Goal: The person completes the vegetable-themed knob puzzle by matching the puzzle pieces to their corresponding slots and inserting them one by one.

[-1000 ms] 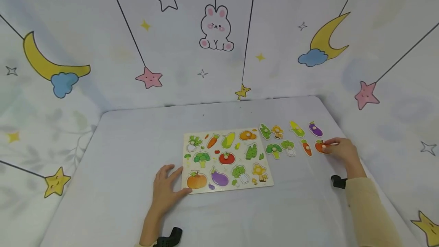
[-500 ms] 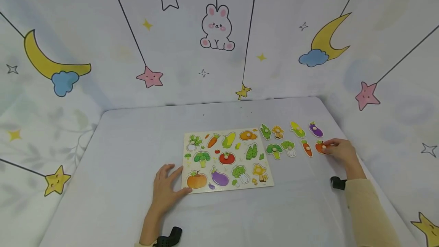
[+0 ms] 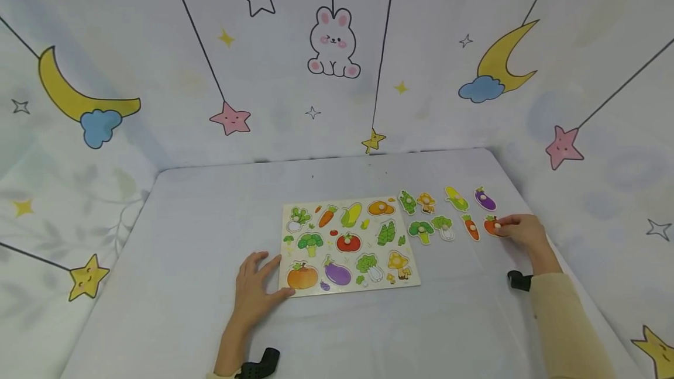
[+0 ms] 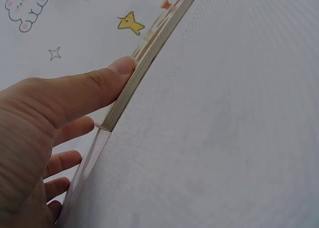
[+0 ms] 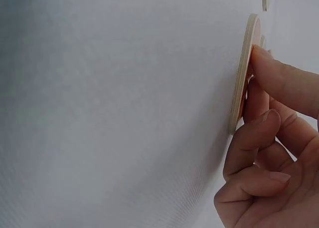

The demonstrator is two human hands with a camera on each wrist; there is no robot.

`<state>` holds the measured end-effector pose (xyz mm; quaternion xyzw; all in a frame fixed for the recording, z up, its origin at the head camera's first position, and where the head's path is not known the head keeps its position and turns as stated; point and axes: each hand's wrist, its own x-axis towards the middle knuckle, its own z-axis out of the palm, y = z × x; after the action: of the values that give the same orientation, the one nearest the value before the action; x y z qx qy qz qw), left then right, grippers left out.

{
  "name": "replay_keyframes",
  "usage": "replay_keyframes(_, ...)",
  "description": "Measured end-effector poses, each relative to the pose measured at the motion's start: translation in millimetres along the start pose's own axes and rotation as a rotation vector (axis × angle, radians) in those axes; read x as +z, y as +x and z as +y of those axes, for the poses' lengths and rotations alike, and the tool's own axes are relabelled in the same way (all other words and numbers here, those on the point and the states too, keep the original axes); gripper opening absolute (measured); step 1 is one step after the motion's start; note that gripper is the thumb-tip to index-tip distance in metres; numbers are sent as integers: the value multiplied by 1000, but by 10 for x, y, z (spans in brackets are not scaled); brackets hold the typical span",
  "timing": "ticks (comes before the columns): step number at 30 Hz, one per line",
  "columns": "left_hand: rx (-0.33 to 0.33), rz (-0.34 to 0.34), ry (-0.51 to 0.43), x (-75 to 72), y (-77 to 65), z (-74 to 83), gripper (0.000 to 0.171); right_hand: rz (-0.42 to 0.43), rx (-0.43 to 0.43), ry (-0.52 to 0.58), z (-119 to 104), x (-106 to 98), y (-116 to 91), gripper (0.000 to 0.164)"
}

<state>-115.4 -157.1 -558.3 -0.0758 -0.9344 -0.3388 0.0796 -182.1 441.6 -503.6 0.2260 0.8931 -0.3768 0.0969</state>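
Observation:
My left hand [image 3: 254, 291] lies spread at the lower left corner of a wooden vegetable puzzle board [image 3: 326, 258]. Its thumb [image 4: 107, 83] rests against the board's near edge, the index finger by the left side. At the right of the table, my right hand [image 3: 525, 233] pinches an orange-red pumpkin puzzle piece [image 3: 492, 225] with thumb and fingertips. In the right wrist view, the thin edge of this pumpkin piece [image 5: 241, 81] shows close over the white cloth, its face partly hidden by the fingers. A tomato piece [image 3: 348, 243] with a pale knob sits in the board.
Loose knobbed pieces lie right of the board: asparagus [image 3: 407, 202], mushroom [image 3: 426, 202], broccoli [image 3: 420, 231], cabbage [image 3: 443, 227], corn [image 3: 456, 198], carrot [image 3: 470, 227] and eggplant [image 3: 484, 198]. A cartoon-printed backdrop [image 3: 279, 75] rises behind the white table [image 3: 210, 203].
The right hand has shifted very slightly at the pumpkin piece, which stays in about the same place. The left hand and the board have not moved.

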Motion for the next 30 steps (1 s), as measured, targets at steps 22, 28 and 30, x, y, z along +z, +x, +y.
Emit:
replay_keyframes(22, -19, -9, -2, -4, -9, 1, 80, 93, 38, -8, -90, 24, -153, 41)
replay_keyframes(28, -21, -16, -9, -9, -3, 1, 80, 133, -22, 6, -292, 109, -331, 43)
replay_keyframes(30, -22, -19, -10, -11, 0, -1, 80, 124, -58, 12, -392, 151, -415, 44)
